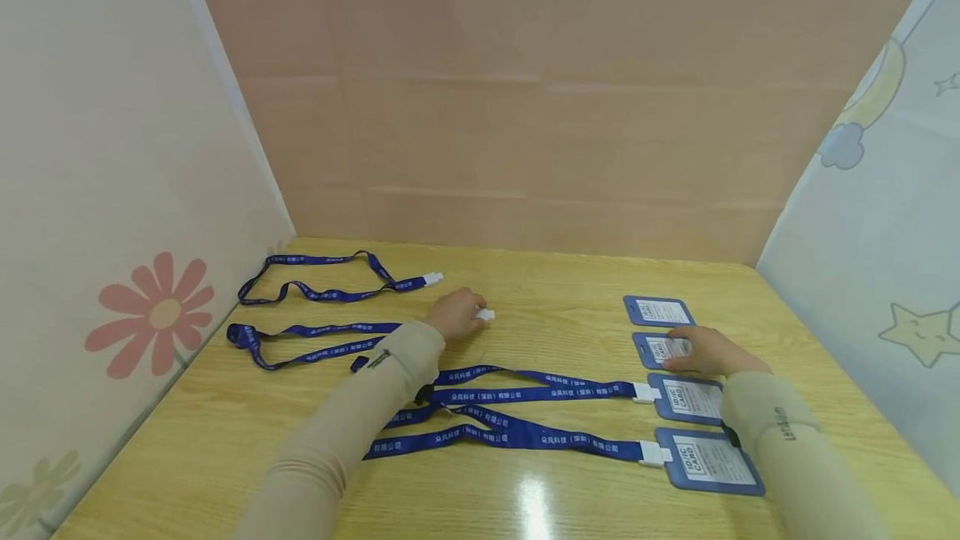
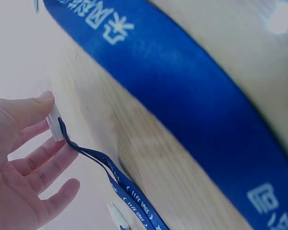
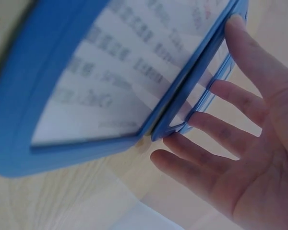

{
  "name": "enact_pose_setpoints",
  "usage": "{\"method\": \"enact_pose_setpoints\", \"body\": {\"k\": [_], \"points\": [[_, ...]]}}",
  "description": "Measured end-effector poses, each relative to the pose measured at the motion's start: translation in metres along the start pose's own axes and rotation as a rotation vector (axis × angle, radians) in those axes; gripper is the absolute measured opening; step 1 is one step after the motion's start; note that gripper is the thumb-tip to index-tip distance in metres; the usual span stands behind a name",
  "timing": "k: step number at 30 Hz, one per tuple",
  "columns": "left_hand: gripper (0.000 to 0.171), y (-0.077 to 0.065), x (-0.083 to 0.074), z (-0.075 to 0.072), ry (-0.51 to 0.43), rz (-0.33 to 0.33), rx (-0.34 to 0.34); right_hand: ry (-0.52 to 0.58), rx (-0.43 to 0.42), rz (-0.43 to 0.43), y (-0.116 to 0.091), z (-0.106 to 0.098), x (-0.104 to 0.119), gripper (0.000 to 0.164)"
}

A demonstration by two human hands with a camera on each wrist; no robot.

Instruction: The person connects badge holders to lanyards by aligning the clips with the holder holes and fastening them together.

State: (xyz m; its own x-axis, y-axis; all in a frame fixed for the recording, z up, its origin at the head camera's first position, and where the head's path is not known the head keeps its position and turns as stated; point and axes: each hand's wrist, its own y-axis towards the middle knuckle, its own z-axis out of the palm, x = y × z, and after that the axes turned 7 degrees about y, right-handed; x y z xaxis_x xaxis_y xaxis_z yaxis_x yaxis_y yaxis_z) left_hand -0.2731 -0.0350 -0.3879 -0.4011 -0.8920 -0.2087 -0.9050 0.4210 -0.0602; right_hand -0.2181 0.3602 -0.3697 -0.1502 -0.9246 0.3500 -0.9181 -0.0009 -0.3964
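Between its thumb and fingers, my left hand pinches the white clip of a blue printed lanyard. The strap runs left across the table to a bunched end. My right hand grips a blue badge holder, second from the back in a column, with its thumb on the near edge and fingers toward the far edge. In the right wrist view, the same hand appears behind a large, near badge holder. Another badge holder lies just behind the gripped one.
Two nearer badge holders are joined by white clips to blue lanyards stretched leftward, partly hidden by my left sleeve. Another lanyard lies looped at the back left. Partitions enclose the wooden table at the back and sides.
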Motion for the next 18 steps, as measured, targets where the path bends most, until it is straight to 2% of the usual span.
{"method": "enact_pose_setpoints", "body": {"k": [9, 18], "points": [[0.034, -0.004, -0.010, -0.003, 0.002, 0.001, 0.014, -0.006, 0.011, 0.029, 0.001, -0.001, 0.004, 0.083], [0.035, 0.005, -0.016, 0.001, 0.038, 0.030, 0.003, -0.001, 0.021, 0.025, 0.000, -0.002, 0.003, 0.086]]}}
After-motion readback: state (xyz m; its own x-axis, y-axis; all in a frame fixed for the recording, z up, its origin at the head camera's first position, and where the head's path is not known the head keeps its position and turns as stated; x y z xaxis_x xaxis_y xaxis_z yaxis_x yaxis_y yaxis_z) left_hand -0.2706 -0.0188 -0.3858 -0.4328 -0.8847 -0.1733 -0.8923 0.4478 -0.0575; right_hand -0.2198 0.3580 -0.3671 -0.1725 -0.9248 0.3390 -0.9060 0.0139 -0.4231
